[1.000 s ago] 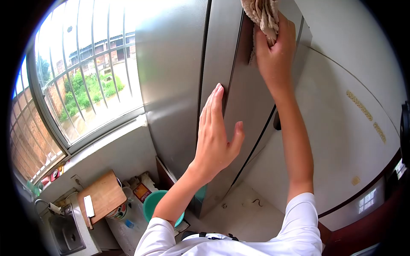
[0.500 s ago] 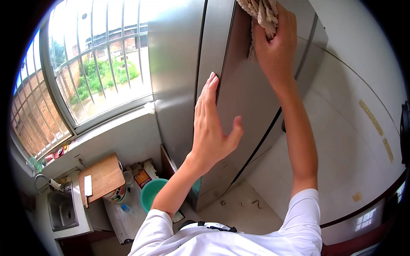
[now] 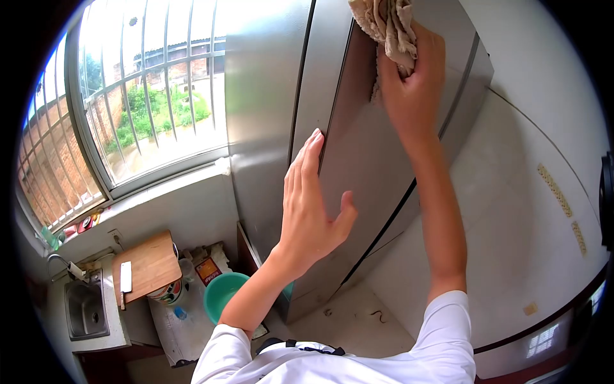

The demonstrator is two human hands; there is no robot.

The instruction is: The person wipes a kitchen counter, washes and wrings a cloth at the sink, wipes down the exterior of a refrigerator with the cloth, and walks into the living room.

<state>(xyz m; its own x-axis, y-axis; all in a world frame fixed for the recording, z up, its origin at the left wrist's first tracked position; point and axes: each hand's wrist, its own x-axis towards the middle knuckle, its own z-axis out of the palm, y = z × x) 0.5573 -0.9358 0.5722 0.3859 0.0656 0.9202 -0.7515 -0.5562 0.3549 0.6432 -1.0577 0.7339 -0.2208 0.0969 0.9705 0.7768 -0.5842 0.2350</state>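
My right hand (image 3: 416, 86) is closed around a crumpled beige cloth (image 3: 389, 29) and holds it against the front of a tall silver-grey refrigerator (image 3: 377, 160), high up. Part of the cloth runs out of view at the top. My left hand (image 3: 311, 211) holds nothing. Its fingers are stretched upward, with the thumb apart, beside the refrigerator's vertical edge. Whether its palm touches the metal I cannot tell.
A barred window (image 3: 147, 96) is at the left. Below it are a sink (image 3: 87, 310), a wooden cutting board (image 3: 150, 265) with a cleaver (image 3: 126, 276) on it, and a green basin (image 3: 224, 291). A white wall (image 3: 511, 211) stands to the right.
My left hand has slid a little down along the refrigerator's edge. My right hand still grips the cloth near the same spot, and the view has shifted slightly.
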